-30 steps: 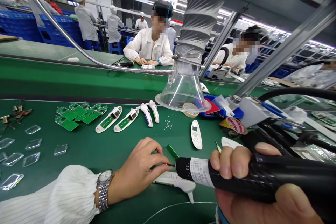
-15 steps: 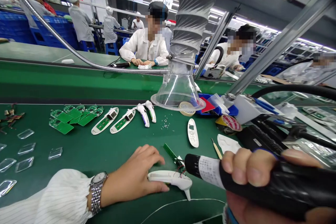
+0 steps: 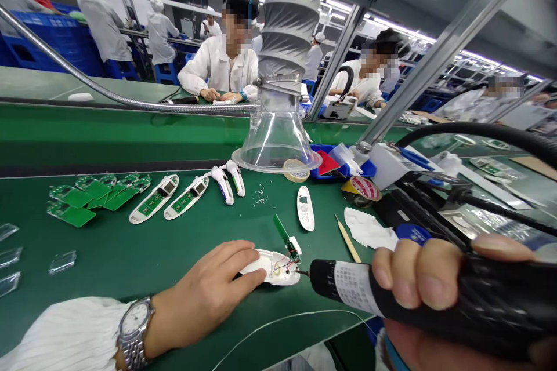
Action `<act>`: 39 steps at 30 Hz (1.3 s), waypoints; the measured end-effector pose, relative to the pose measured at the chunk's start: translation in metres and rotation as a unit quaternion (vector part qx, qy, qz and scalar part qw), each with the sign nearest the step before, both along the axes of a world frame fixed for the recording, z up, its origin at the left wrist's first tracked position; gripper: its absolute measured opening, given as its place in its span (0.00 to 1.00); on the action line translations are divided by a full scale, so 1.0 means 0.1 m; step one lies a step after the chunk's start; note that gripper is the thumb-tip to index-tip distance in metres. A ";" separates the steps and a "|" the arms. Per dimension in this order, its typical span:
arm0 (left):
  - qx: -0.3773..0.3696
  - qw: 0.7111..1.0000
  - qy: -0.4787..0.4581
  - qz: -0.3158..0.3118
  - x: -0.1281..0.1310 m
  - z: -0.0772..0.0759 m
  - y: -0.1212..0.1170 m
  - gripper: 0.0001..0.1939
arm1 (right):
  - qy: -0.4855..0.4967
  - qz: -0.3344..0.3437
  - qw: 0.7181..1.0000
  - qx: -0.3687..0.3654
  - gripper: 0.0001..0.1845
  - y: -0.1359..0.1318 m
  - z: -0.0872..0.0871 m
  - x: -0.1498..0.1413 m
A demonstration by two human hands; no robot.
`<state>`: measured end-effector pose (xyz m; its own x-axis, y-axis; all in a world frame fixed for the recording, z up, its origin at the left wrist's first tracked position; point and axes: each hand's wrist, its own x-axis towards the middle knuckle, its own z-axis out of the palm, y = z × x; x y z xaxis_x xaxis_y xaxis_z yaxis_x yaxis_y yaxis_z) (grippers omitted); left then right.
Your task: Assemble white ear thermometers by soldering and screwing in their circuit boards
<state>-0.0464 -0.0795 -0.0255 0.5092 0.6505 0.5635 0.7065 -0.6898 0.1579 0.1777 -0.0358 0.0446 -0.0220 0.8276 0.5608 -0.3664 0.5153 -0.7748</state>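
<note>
My left hand [image 3: 209,284] is closed on the left end of a white plastic housing [image 3: 273,272], holding it on the green bench with its hollow side up. A narrow green circuit board [image 3: 282,227] stands up at a slant from the housing, with thin red and dark wires running inside. In my right hand [image 3: 422,281] is a black electric screwdriver [image 3: 322,279] with a white label. Its thin bit points left and reaches the housing's right end; whether it sits on a screw is too small to tell.
Small screws [image 3: 261,194] lie scattered behind the housing. Left of them are white device halves [image 3: 156,200] and stacked green boards [image 3: 72,211]. A clear extraction hood [image 3: 276,148] hangs above. Clear plastic windows [image 3: 63,262] lie left; a wooden-handled tool [image 3: 348,239] lies right. Co-workers sit opposite.
The housing has turned from its side, nozzle downward, to hollow side up, and my left fingers have closed over its end. The screwdriver's bit has come to the housing. The view has shifted right.
</note>
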 end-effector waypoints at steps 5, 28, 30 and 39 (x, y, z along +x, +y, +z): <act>0.010 0.999 0.030 -0.004 0.02 0.02 0.00 0.13 | 0.002 0.048 0.999 -0.006 0.14 0.01 0.03 -0.19; -0.024 0.999 0.037 -0.024 0.08 0.12 0.05 0.12 | -0.067 0.068 0.995 0.011 0.16 0.10 -0.16 -0.24; -0.015 0.999 0.034 -0.024 0.08 0.12 0.06 0.12 | -0.054 0.065 0.996 -0.007 0.15 0.10 -0.16 -0.25; -0.010 0.999 0.017 -0.035 0.09 0.13 0.06 0.13 | -0.071 0.074 0.995 -0.012 0.16 0.12 -0.16 -0.26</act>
<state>-0.0377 -0.0734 -0.0128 0.5724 0.6238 0.5321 0.6621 -0.7345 0.1488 0.1514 -0.0242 0.0284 -0.2232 0.8223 0.5235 -0.3229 0.4444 -0.8357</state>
